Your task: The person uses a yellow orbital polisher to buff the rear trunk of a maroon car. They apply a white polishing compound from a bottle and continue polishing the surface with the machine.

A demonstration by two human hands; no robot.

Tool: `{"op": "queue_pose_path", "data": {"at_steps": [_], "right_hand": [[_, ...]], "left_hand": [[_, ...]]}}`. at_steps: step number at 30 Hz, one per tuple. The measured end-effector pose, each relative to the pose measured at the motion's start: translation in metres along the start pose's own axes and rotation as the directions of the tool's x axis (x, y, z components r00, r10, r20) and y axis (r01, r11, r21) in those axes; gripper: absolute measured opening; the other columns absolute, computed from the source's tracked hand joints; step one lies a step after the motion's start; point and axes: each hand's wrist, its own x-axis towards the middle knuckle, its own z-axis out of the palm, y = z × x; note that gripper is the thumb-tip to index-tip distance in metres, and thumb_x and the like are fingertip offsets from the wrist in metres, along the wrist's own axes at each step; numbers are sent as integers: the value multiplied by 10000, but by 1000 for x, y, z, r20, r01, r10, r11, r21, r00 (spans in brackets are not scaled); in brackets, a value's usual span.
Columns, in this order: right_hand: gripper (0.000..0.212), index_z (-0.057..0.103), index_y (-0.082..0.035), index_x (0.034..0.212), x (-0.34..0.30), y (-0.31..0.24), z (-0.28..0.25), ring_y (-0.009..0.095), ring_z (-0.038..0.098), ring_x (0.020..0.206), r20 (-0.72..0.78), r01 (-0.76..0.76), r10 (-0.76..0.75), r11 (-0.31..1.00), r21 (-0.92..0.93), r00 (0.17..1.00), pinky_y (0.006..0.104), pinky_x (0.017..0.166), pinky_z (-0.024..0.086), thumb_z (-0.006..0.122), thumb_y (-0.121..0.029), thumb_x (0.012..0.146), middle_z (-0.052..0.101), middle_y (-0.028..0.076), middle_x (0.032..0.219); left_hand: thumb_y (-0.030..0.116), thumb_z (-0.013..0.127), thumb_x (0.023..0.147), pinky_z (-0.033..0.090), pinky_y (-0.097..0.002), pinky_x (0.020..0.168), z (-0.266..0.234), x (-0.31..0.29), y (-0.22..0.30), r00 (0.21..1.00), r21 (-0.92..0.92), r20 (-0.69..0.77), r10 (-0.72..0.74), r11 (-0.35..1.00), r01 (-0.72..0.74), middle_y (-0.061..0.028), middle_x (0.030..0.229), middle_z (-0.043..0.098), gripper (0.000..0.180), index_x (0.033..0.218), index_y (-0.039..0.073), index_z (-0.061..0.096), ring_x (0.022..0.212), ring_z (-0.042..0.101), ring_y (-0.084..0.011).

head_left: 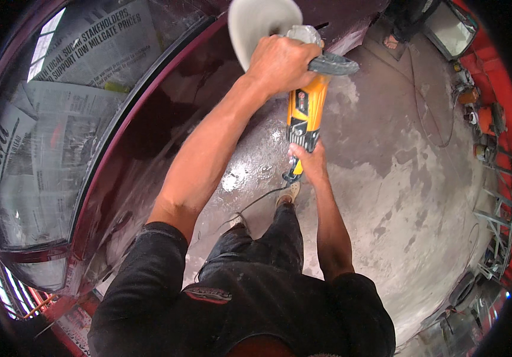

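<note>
A yellow and black electric polisher (309,106) with a round white pad (255,33) is held out in front of me. My left hand (283,64) is closed around the front of the tool, by its dark side handle. Lower down, my right hand (312,162) grips the rear end, where the power cord (263,195) hangs toward the floor. Behind the pad lies the glossy maroon car body (178,89); whether pad and paint touch, I cannot tell.
Newspaper sheets (71,107) cover the car window on my left. Wet patches shine on the concrete floor (387,178) near my feet. Another person's foot (391,41) shows at the far right. Cans, a metal frame (497,208) and a tire (461,290) line the right side.
</note>
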Motion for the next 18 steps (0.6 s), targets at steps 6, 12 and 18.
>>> {"op": "queue_pose_path", "data": {"at_steps": [6, 12, 18], "right_hand": [[483, 548, -4, 1148, -18, 10, 20, 151, 636, 807, -4, 48, -49, 997, -54, 999, 295, 707, 530, 779, -92, 733, 648, 74, 987], [684, 491, 17, 1250, -89, 63, 93, 226, 600, 1007, 80, 234, -220, 916, -326, 972, 369, 893, 485, 826, -128, 672, 612, 141, 1123], [833, 448, 28, 1275, -195, 126, 182, 280, 596, 1071, 285, 274, -195, 923, -270, 938, 383, 929, 477, 889, -219, 613, 595, 181, 1193]], "left_hand": [[222, 728, 651, 538, -425, 566, -30, -37, 9, 997, 16, -71, -22, 1000, 24, -81, 633, 651, 155, 716, 115, 636, 602, 663, -292], [184, 753, 539, 507, -400, 553, -118, -182, 17, 998, 39, -55, -28, 999, 30, -54, 650, 613, 270, 714, 105, 563, 623, 640, -274], [171, 737, 537, 402, -359, 491, -211, -363, 38, 990, 26, -85, -111, 993, 113, -40, 583, 504, 250, 727, 100, 592, 524, 546, -236]]}}
